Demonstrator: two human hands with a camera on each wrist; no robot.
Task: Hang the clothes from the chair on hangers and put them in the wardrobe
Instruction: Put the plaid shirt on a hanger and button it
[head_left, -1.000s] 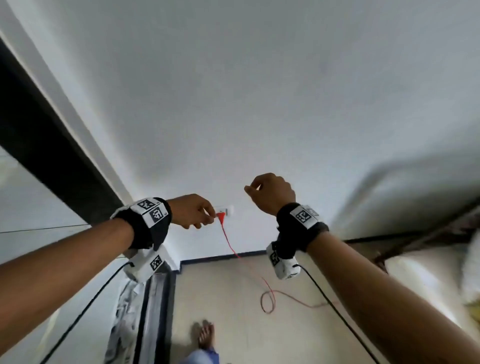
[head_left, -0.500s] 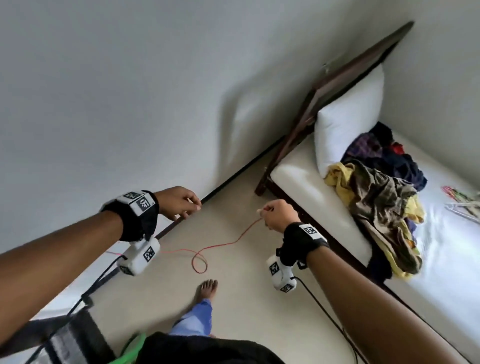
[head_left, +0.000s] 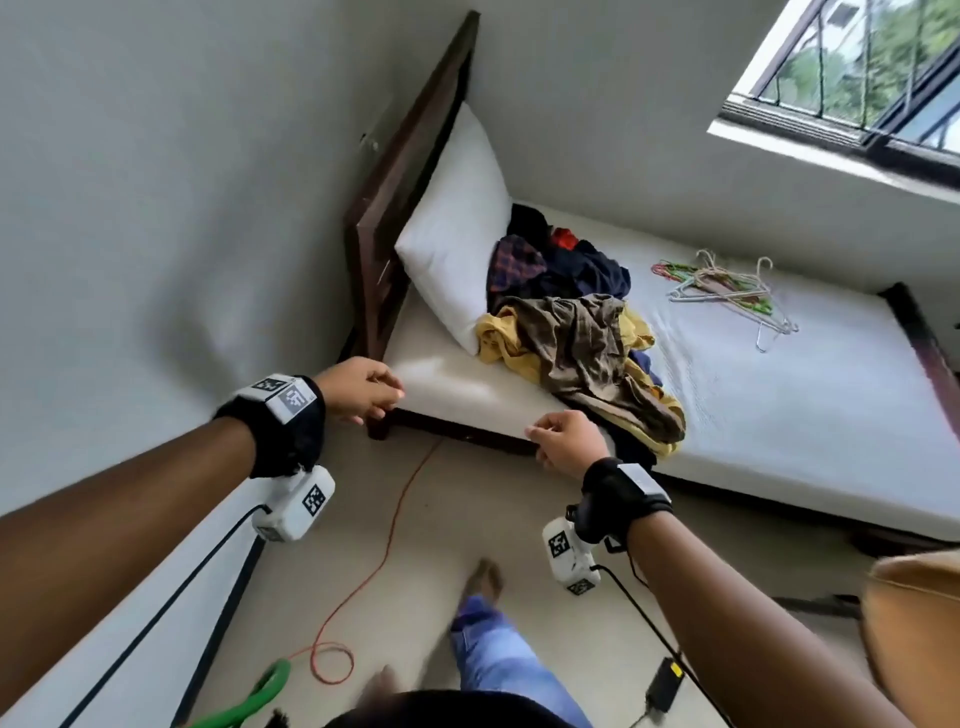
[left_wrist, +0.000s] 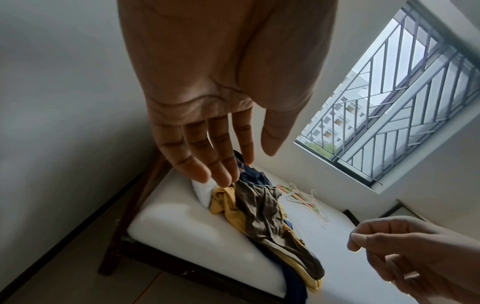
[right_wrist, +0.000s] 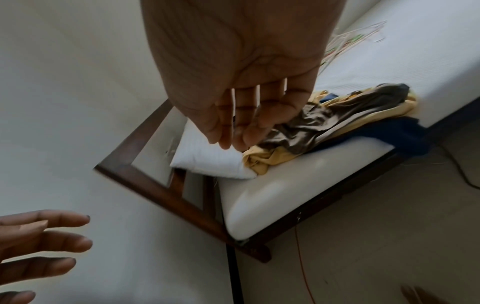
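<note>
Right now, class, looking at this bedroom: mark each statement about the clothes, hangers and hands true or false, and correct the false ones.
1. The clothes lie heaped on the bed. True.
2. The hangers already carry shirts. False: they lie bare on the bed, apart from the clothes.
3. The left hand holds a hanger. False: it holds nothing, fingers relaxed.
4. The right hand holds no garment. True.
5. The pillow lies on the floor. False: it leans against the headboard, beside the clothes.
</note>
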